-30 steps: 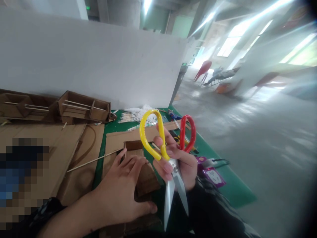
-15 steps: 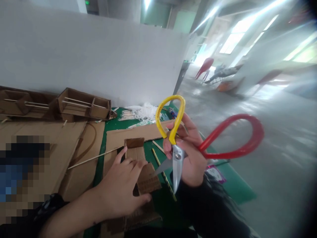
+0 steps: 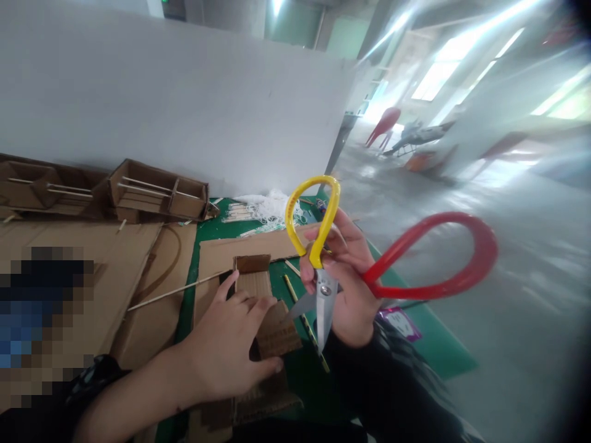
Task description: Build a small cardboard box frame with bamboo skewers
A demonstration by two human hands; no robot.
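My right hand (image 3: pixel 346 277) grips a pair of scissors (image 3: pixel 325 295) with one yellow and one red handle. The scissor blades are spread and point down, in front of the cardboard. My left hand (image 3: pixel 231 338) lies with its fingers spread over a small folded cardboard piece (image 3: pixel 253 284) with upturned flaps. A yellow and black pencil (image 3: pixel 302 317) lies on the green table between the cardboard and my right wrist.
Open cardboard boxes with thin sticks (image 3: pixel 148 191) stand at the back left. White string (image 3: pixel 277 208) lies near the wall. Flat cardboard (image 3: pixel 170 264) covers the left side. A purple-edged packet (image 3: pixel 401 323) is at the right.
The scissors and my right hand have shifted slightly left, with the blades still spread. My left hand has hardly moved on the cardboard.
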